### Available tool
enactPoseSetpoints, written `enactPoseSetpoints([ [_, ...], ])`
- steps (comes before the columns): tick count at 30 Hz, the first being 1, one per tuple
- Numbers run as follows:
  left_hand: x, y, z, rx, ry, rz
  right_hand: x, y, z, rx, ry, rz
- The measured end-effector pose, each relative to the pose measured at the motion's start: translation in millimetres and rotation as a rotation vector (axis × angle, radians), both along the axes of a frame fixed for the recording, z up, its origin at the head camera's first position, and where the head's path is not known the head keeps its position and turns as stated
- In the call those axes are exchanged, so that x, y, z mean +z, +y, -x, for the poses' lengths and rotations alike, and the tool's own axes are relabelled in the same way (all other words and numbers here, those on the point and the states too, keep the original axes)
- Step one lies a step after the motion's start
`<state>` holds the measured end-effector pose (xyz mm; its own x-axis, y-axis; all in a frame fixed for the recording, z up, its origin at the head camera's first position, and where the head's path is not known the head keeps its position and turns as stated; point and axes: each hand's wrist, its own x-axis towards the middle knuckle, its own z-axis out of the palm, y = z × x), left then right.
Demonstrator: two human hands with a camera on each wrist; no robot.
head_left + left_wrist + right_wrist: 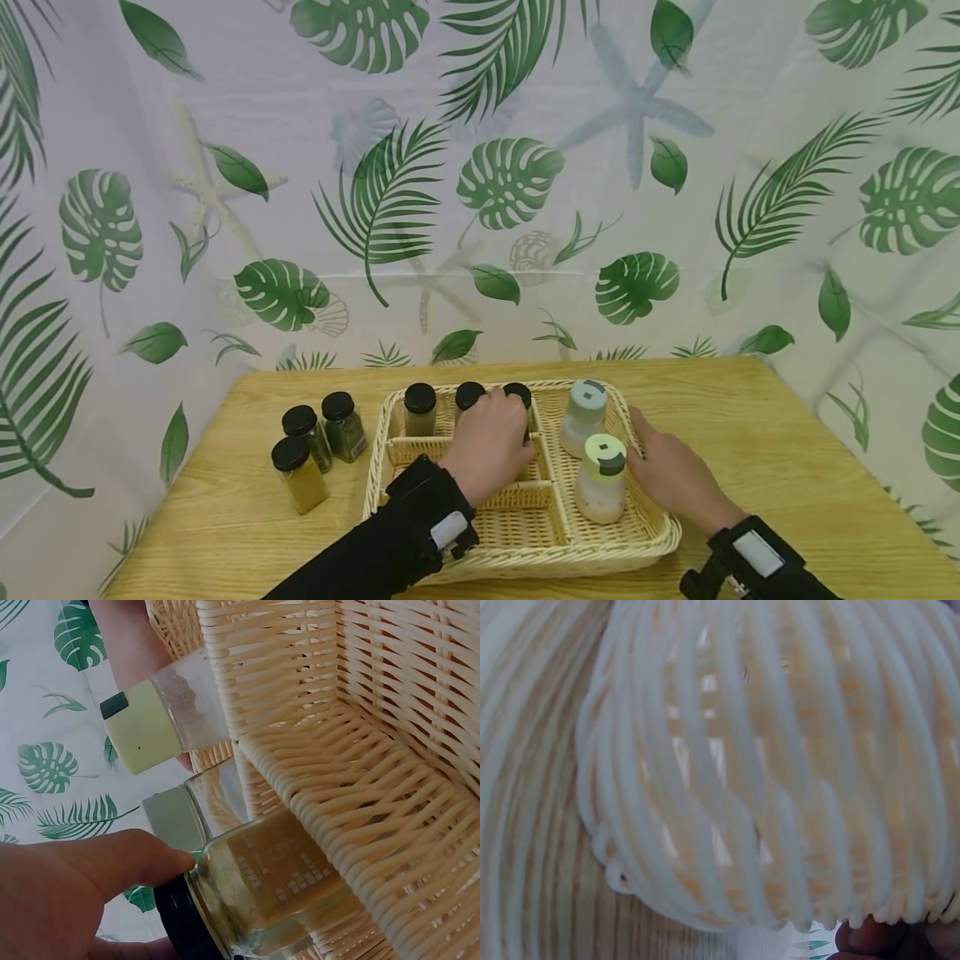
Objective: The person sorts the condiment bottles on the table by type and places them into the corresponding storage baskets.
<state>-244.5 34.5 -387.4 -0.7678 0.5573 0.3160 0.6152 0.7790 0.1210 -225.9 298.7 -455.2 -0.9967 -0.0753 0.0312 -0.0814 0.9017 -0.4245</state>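
Note:
My left hand [491,450] reaches over the wicker basket [525,554]. In the left wrist view its thumb and fingers pinch the black lid of a glass spice jar [262,881] with brownish-yellow contents, beside a woven divider. From the head view, most of that jar is hidden by the hand. Two other black-lidded jars, a left one [420,412] and a middle one [470,395], stand in the back row. My right hand [678,479] grips the basket's right rim, fingertips over the edge. Close to it stand a green-lidded shaker [602,483] and a grey-lidded shaker [583,417].
Left of the basket, on the wooden table [217,533], stand several black-lidded jars: one with yellow powder [302,477], one with dark green contents [344,427], and another jar [307,435] between. A leaf-patterned cloth [570,308] hangs behind the table.

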Motion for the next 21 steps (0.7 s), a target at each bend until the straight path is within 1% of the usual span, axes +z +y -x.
enactPoseSetpoints([
  [6,-2.4,2.9,1.2,0.014,0.003,0.021,0.3,-1.7,-0.4,0.0,-0.004,0.008],
  [16,-6.2,5.5,1.0,0.059,-0.005,0.014,2.7,-3.0,-1.5,-0.007,-0.016,0.017],
  [21,-7.3,4.4,-0.8,0.062,0.016,0.018,2.3,-2.9,-2.4,-0.003,-0.015,0.022],
])
